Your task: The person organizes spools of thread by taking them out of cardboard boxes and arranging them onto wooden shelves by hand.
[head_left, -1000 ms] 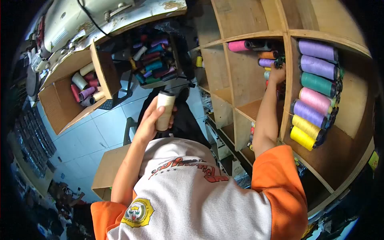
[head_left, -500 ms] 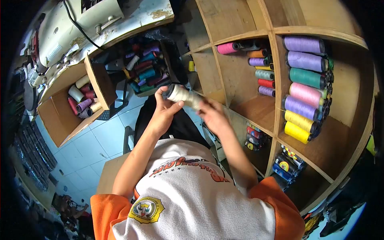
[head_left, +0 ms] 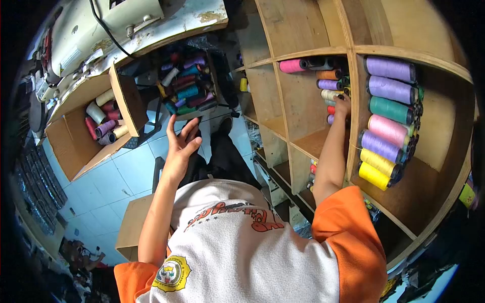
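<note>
From here I can't read a whole word with certainty. Across the shirt point(head_left: 262, 262) I see large red lettering point(head_left: 260, 216) with dark outlines, upside down to me and broken up by folds, with a row of small dark stars point(head_left: 203, 221) beside it. The shirt's yellow-edged badge point(head_left: 172, 274) has letters around its ring, too small for me to make out. The pale machine point(head_left: 93, 30) bears a small sticker point(head_left: 69, 57), its print unreadable.
</note>
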Action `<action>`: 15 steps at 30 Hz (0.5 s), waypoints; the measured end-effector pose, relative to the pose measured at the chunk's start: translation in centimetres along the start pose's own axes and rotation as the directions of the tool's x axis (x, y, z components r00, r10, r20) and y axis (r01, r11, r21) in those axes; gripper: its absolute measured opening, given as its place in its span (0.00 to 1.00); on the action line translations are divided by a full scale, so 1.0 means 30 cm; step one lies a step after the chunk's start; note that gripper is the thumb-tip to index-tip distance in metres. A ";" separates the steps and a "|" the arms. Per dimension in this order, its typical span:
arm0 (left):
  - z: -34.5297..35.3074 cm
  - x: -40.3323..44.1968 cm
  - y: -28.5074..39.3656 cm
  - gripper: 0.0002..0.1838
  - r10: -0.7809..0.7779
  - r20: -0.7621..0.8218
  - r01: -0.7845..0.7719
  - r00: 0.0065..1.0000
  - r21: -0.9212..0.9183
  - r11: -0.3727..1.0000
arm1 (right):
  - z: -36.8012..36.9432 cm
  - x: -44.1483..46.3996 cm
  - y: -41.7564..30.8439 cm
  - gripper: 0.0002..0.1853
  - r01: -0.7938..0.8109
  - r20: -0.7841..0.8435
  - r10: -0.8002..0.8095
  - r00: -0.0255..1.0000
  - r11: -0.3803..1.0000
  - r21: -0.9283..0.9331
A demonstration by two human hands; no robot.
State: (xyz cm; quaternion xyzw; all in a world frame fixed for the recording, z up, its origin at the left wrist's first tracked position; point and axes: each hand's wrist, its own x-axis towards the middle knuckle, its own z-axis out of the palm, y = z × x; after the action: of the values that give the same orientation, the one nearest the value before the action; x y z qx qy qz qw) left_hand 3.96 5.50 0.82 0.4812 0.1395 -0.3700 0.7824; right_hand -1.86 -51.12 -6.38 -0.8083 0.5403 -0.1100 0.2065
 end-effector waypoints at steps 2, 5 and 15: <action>-0.028 -0.012 -0.006 0.47 0.018 -0.033 -0.017 0.999 0.006 1.000 | 0.037 0.078 0.094 0.29 0.023 -0.025 -0.023 0.999 0.999 0.035; -0.070 -0.024 -0.030 0.45 0.035 -0.070 -0.035 0.997 0.013 0.999 | 0.069 0.170 0.196 0.30 0.053 -0.033 -0.053 0.998 0.998 0.023; -0.301 -0.173 0.264 0.05 0.551 -0.225 -0.483 0.804 0.293 0.825 | -0.029 0.055 0.023 0.22 0.261 -0.193 -0.417 0.888 0.804 -0.535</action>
State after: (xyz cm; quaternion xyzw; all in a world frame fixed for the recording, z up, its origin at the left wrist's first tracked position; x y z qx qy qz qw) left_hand 7.29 17.63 4.45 0.6353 0.0772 -0.0770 0.7645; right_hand -2.14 -53.07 -6.00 -0.8915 0.4199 -0.1253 -0.1153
